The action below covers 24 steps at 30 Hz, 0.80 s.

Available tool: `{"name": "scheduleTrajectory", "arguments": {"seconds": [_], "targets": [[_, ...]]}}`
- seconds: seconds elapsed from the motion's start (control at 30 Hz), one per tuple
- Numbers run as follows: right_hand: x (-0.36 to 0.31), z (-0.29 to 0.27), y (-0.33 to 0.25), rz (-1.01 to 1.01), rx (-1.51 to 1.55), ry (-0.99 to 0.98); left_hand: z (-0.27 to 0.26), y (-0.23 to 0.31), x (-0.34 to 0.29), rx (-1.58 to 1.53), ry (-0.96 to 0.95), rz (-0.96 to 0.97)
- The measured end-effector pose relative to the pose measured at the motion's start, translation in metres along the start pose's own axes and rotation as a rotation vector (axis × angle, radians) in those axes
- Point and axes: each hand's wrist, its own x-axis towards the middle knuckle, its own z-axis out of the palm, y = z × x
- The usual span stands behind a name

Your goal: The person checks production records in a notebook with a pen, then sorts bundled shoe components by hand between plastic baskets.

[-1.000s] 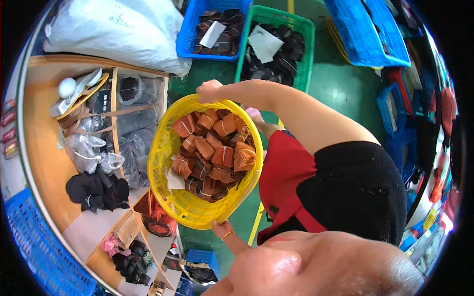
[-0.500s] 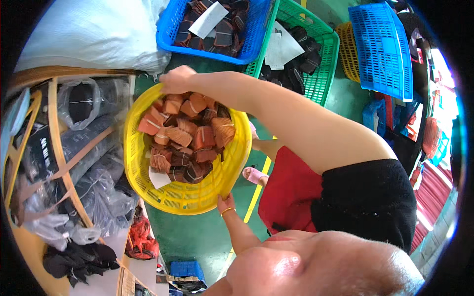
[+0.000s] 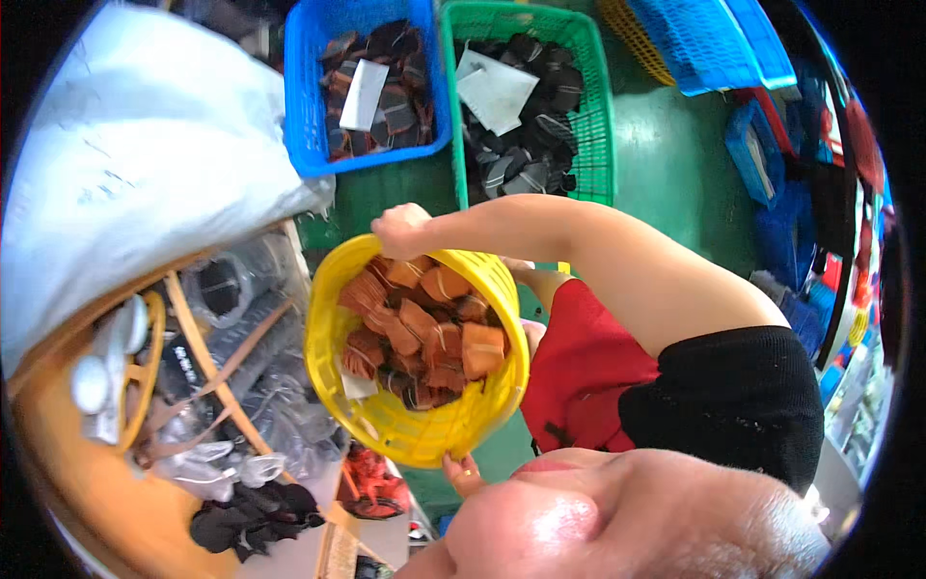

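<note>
A round yellow plastic basket (image 3: 326, 309) hangs in front of me, tilted toward the view. Inside lie several banded bundles of brown and orange pieces (image 3: 417, 326), their material unclear, and a white paper slip (image 3: 357, 386). My right hand (image 3: 401, 230), on the bare arm across the upper middle, closes over the basket's far rim. At the opposite side my left hand (image 3: 463, 474) grips the lower rim, with a ring on one finger. Much of the left forearm is hidden.
A blue crate (image 3: 299, 92) and a green crate (image 3: 600, 125) of dark bundles stand beyond the basket. On the left are a large white sack (image 3: 154, 145) and a wooden-edged surface with plastic-wrapped rolls (image 3: 265, 352). Blue baskets (image 3: 694, 48) are stacked at upper right.
The yellow basket has shifted right and downward in the picture, still in both hands. The view has turned, bringing the blue and green crates further left and more fully into sight.
</note>
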Motion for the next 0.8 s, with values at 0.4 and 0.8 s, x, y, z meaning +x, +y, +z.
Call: {"name": "scheduleTrajectory", "arguments": {"seconds": [0.4,0.8], "targets": [[-0.303,-0.258,0.086,0.094,0.073,0.304,0.196,0.148,-0.348,0.341,-0.269,0.378],[-0.521,-0.499,0.282,0.350,0.127,0.606,0.457,0.043,-0.613,0.480,-0.389,0.632]]}}
